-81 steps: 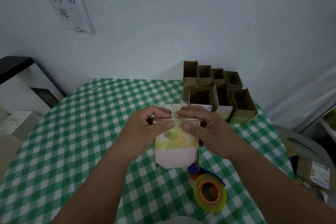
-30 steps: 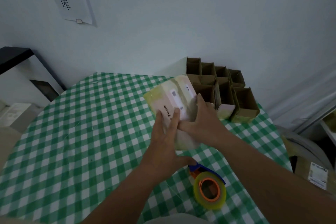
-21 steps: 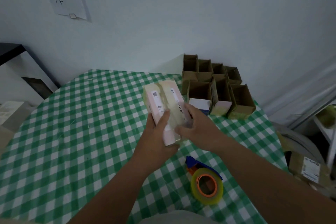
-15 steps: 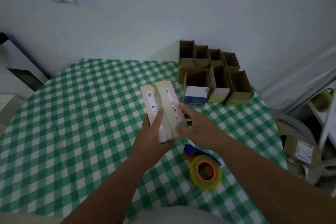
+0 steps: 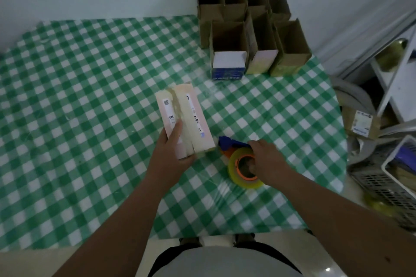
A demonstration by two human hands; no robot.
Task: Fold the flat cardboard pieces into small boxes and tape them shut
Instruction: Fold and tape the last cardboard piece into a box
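The left hand (image 5: 173, 155) is holding one pale pink-and-cream folded cardboard box (image 5: 185, 119) by its near end, thumb lying along the taped top face and the other fingers hidden underneath; the box is sitting near the middle of the green-and-white checked worktop (image 5: 78, 96), its far end pointing toward the wall. The right hand (image 5: 267, 164) is resting on the single yellow tape roll with an orange core and blue dispenser (image 5: 244, 167), just beside the box, fingers curled over the roll and apparently reaching into its core, though I cannot tell how firmly they are gripping.

The likely risk is that, as the roll is being lifted, the loose tape end is sticking to the plastic-covered cloth or to itself, dragging the cloth or spoiling the strip. One-handed support could also be letting the box twist, so a new strip would be landing crooked across the seam.

At the far right corner, about seven open brown cardboard boxes (image 5: 247, 24) are standing clustered together, touching.
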